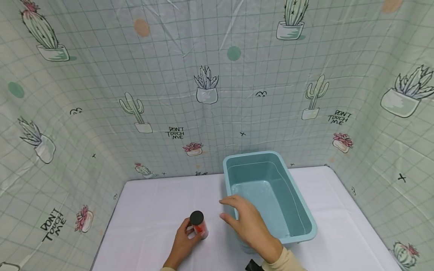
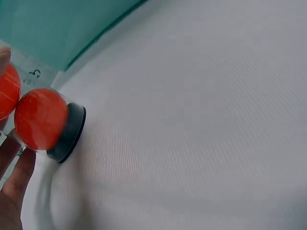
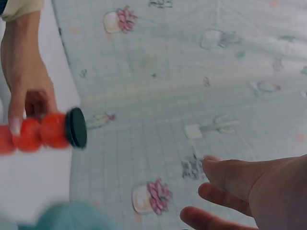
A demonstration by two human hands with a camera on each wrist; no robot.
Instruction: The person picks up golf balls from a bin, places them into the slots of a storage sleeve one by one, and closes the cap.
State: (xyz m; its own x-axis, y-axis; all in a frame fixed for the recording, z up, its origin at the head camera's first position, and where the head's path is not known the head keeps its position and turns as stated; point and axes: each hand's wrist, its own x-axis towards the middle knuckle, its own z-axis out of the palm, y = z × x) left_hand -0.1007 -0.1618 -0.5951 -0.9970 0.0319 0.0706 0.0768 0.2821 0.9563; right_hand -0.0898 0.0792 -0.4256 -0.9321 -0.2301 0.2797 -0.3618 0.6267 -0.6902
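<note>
A clear tube (image 1: 201,228) with a black lid (image 1: 196,217) stands upright on the table, left of the bin. My left hand (image 1: 184,241) grips its side, thumb and fingers around it. Through its wall, in the left wrist view, red-orange balls (image 2: 41,119) show stacked against the lid. My right hand (image 1: 250,225) hovers by the left rim of a light blue plastic bin (image 1: 228,180). Its thumb and fingers are spread apart, pointing towards the tube, with nothing between them. In the right wrist view, the right hand's fingers (image 3: 225,167) are apart from the tube.
The bin stands on the right of a table with a white cloth (image 1: 149,210). Its visible floor is bare. A cactus-print curtain (image 1: 169,75) closes off the back and both sides. A black device (image 1: 253,265) sits at my right wrist.
</note>
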